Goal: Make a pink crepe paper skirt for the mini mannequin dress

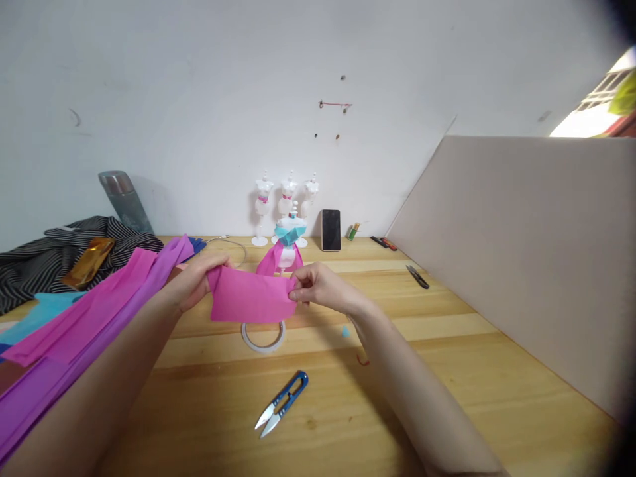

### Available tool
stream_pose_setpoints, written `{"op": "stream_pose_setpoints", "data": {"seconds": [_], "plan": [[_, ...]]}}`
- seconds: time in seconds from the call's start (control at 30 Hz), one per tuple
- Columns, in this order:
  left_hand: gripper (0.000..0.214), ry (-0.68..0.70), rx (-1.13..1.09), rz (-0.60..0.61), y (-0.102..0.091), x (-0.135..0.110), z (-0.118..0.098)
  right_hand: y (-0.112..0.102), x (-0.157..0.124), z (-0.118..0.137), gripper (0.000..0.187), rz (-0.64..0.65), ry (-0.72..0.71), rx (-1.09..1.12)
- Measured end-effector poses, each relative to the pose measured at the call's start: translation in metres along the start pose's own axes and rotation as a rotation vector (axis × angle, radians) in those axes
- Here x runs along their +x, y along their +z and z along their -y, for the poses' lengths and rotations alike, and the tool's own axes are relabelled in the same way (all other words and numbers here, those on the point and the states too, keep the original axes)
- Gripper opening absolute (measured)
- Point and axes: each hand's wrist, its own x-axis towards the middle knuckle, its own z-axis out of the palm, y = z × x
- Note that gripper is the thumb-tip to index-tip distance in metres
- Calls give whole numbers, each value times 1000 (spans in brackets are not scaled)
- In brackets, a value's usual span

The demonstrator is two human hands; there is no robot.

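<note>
A rectangular piece of bright pink crepe paper or thin fabric [252, 297] is stretched between my two hands above the table. My left hand [199, 278] grips its left edge, and my right hand [313, 288] pinches its right edge between thumb and fingers. Just behind it stands a small white mannequin [287, 257] dressed in a turquoise wrap [291, 233] and a pink drape [269, 260]. A roll of tape [264, 348] lies flat below the pink piece, partly hidden by it. Nearer to me, blue thread snips [283, 403] rest with their blades apart.
Several more white mannequins [262, 204] stand against the wall, beside a phone [330, 230] and a green thread spool [354, 231]. Folded pink and purple strips [114, 298], striped cloth [34, 255] and a flask [124, 199] occupy the left. Black snips [417, 277] lie near the right-hand partition [527, 252].
</note>
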Motion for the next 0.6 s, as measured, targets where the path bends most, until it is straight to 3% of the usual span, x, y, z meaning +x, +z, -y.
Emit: {"op": "stream_pose_setpoints", "data": {"seconds": [0.1, 0.2, 0.3, 0.5, 0.6], "plan": [[34, -98, -12, 66, -3, -3, 0, 2, 0, 0, 13, -4, 6, -34], [32, -136, 134, 150, -4, -5, 2, 2, 1, 0, 14, -38, 16, -54], [29, -149, 236, 138, 3, -9, 3, 0, 1, 2, 16, -66, 26, -43], [30, 73, 257, 13, 27, -11, -2, -5, 0, 9, 15, -209, 38, 13], [30, 94, 291, -17, 32, -11, -5, -10, 0, 10, 15, -281, 36, 45]]}}
